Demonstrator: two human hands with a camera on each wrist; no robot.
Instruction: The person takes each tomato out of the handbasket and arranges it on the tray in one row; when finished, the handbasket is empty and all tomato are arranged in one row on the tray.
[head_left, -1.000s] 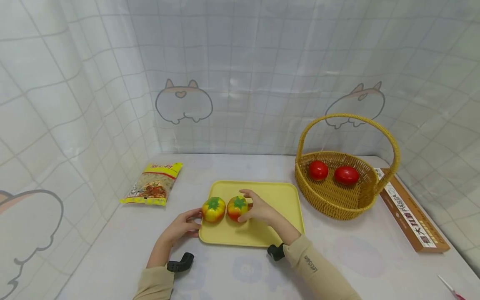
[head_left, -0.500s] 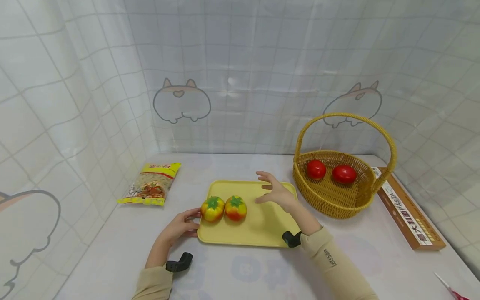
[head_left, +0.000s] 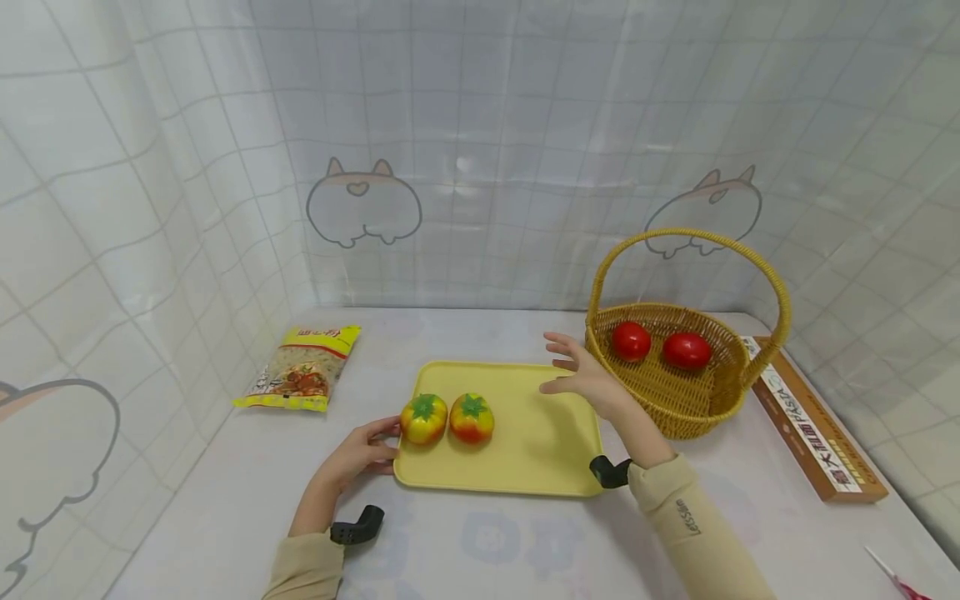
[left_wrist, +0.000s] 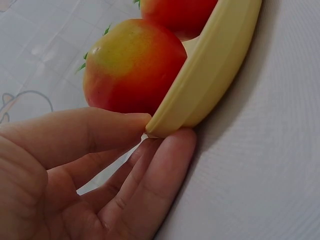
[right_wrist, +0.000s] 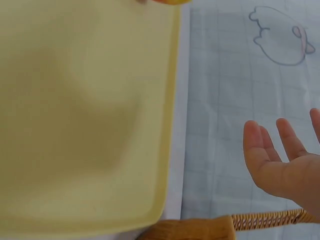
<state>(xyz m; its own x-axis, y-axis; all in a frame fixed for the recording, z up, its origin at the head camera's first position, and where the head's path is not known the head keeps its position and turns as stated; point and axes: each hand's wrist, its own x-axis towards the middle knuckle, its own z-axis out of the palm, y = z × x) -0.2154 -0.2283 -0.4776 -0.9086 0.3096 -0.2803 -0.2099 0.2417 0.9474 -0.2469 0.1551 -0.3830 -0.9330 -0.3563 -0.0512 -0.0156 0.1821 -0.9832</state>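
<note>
A yellow tray (head_left: 532, 454) lies on the table, bearing two yellow-red, tomato-like fruits with green leaf tops. The left fruit (head_left: 423, 423) and right fruit (head_left: 472, 423) sit side by side at the tray's left half. My left hand (head_left: 362, 457) is at the tray's left edge. In the left wrist view, its thumb and fingers pinch the tray rim (left_wrist: 210, 75) beside the nearer fruit (left_wrist: 135, 65). My right hand (head_left: 588, 382) holds nothing and hovers above the tray's far right corner, fingers spread and slightly bent, left of the basket.
A wicker basket (head_left: 637, 400) with a tall handle holds two red fruits at the right. Beyond it lies a brown pasta box (head_left: 817, 425). A yellow food packet (head_left: 306, 368) lies at the left. A thin red-and-white object (head_left: 892, 571) is near the right corner.
My right hand has let go of the right fruit, leaving it on the tray, and moved right toward the basket. My left hand stays at the tray's edge.
</note>
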